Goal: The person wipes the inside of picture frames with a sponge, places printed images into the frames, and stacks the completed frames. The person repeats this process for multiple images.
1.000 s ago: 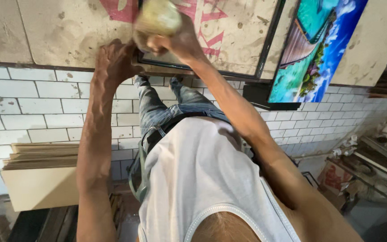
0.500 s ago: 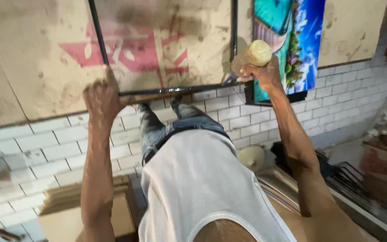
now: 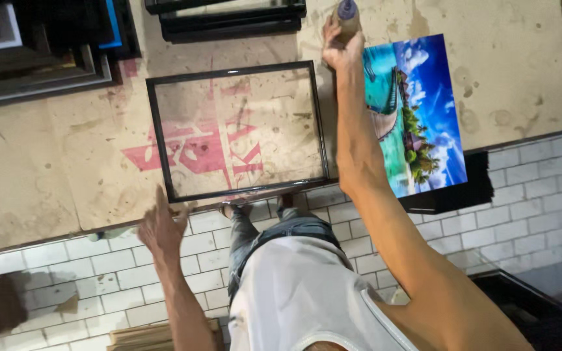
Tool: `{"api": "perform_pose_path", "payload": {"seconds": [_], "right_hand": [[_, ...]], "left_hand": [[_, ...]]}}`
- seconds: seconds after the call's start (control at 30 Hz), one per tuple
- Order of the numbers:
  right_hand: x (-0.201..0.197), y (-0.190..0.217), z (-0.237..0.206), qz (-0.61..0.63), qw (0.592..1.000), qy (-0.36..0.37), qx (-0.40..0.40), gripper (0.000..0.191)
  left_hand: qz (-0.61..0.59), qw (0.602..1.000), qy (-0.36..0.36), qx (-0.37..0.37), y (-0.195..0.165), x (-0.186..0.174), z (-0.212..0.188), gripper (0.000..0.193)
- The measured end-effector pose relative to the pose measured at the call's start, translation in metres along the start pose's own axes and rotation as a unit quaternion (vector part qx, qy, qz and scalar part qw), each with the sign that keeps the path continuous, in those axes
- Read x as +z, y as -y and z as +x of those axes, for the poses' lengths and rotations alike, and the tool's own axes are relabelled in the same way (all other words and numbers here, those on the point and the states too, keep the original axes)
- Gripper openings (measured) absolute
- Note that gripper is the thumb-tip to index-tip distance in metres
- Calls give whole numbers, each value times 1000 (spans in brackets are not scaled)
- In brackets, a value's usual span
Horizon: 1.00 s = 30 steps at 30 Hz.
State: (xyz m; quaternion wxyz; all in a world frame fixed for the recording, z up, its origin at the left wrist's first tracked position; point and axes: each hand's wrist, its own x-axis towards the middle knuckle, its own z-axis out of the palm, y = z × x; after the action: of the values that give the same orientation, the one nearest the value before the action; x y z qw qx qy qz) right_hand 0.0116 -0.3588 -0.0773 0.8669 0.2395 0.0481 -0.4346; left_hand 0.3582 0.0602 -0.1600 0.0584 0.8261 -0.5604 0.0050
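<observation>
Head view: my right hand (image 3: 338, 49), top centre, clenched round a bottle (image 3: 348, 14); my left hand (image 3: 160, 227), lower left, released w/ fingers spread, just below the black frame (image 3: 237, 130) lying mid-frame on the board (image 3: 47, 169), beach print (image 3: 417, 117) at right.

My left hand (image 3: 162, 229) is now lifting clear of the black frame (image 3: 237, 132), fingers spreading, while my right hand (image 3: 339, 45) is carrying the bottle (image 3: 348, 14) farther out over the tabletop (image 3: 34, 169), beside the seaside print (image 3: 417, 117).
</observation>
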Motion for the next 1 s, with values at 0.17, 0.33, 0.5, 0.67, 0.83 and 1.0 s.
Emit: {"api": "perform_pose_path", "payload": {"seconds": [0.17, 0.33, 0.5, 0.67, 0.83, 1.0], "right_hand": [[-2, 7, 5, 80, 996, 7, -50, 66], [-35, 35, -52, -23, 994, -6, -109, 64], [-98, 89, -207, -479, 771, -113, -405, 46], [-135, 152, -373, -735, 25, -449, -508, 25], [-158, 164, -422, -775, 40, -434, -457, 30], [-157, 158, -417, -776, -4, -445, -447, 28]], "left_hand": [[-84, 992, 86, -46, -50, -5, -44, 69], [-248, 960, 24, 126, -126, -6, -42, 54], [-344, 881, 85, 313, -214, -2, -17, 45], [-357, 787, 93, 495, -311, 11, 0, 47], [-258, 716, 77, 643, -393, 23, 1, 52], [-225, 704, 70, 670, -416, 19, -2, 52]]}}
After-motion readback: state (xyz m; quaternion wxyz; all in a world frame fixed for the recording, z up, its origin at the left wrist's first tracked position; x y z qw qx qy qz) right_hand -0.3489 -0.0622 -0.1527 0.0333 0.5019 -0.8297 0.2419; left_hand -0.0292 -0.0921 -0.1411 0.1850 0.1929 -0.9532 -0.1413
